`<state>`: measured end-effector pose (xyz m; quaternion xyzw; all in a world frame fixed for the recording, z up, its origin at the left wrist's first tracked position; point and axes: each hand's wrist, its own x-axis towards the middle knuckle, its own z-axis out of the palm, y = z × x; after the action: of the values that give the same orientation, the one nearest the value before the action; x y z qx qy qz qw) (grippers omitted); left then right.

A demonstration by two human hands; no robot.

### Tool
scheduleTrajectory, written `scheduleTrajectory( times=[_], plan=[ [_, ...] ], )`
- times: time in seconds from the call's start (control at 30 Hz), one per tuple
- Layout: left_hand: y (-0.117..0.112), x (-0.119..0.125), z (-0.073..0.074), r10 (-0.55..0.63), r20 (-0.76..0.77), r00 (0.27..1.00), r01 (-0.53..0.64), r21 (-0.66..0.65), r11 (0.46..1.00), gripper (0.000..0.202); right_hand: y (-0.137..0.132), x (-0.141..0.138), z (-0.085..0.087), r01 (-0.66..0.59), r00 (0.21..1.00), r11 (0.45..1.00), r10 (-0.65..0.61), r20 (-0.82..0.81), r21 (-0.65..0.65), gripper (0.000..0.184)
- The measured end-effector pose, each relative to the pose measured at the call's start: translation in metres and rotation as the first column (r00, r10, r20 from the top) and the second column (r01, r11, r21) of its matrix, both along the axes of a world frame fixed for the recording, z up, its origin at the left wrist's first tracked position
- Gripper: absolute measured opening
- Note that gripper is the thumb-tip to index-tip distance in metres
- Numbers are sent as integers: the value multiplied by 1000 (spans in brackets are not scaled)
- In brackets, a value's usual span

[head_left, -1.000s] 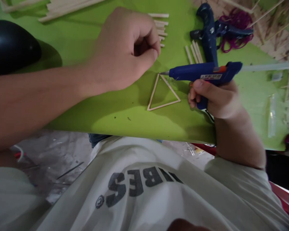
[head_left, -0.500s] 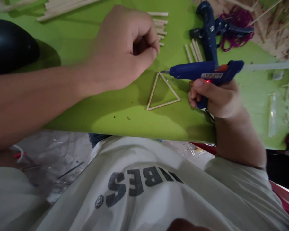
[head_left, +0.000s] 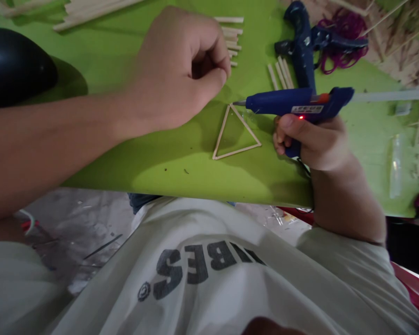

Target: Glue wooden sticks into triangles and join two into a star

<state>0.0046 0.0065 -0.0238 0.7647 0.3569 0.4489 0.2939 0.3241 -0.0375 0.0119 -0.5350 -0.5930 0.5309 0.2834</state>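
My right hand (head_left: 310, 137) is wrapped around the handle of a blue hot glue gun (head_left: 279, 101), whose small red light is lit. A long translucent glue stick (head_left: 387, 95) sticks out of its back end. The nozzle tip is at the top corner of a triangle of thin wooden sticks (head_left: 237, 152) lying flat on the green table. Up and to the left of that corner is my left hand (head_left: 192, 70), its fingers curled in and thumb against the index finger. Nothing shows between them.
Loose wooden sticks (head_left: 281, 74) lie beyond the glue gun, with more sticks (head_left: 232, 32) behind my left hand. A dark blue clamp-like tool (head_left: 303, 46) rests beside purple string (head_left: 345, 56). A black rounded object (head_left: 17, 67) stands at left. The green tabletop (head_left: 153, 163) ends near my shirt.
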Motion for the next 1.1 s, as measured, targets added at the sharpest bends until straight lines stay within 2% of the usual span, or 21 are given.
scheduleTrajectory(
  times=[0.23,0.47,0.63,0.77,0.97,1.1],
  plan=[
    [3,1,-2,-4,21,1000,4,-4,1000,21,-3,1,2,6,998,1000,-6,66,-2,59],
    [3,-1,-2,3,-9,1000,-3,22,1000,23,0,5,-5,7,999,1000,-7,33,8,68],
    [3,0,-3,9,1,1000,-9,0,1000,21,-1,1,-2,19,1000,1000,-19,14,-23,63],
    [3,0,-2,9,0,1000,-9,3,1000,21,0,-3,0,50,998,999,-51,-23,-18,67],
    [2,-1,-1,6,-34,999,-6,-10,1000,24,-1,-7,5,17,999,1000,-16,42,-10,54],
    [2,-3,0,12,-55,998,-13,-19,1000,24,-3,-4,3,26,1000,999,-26,11,19,50]
  ],
)
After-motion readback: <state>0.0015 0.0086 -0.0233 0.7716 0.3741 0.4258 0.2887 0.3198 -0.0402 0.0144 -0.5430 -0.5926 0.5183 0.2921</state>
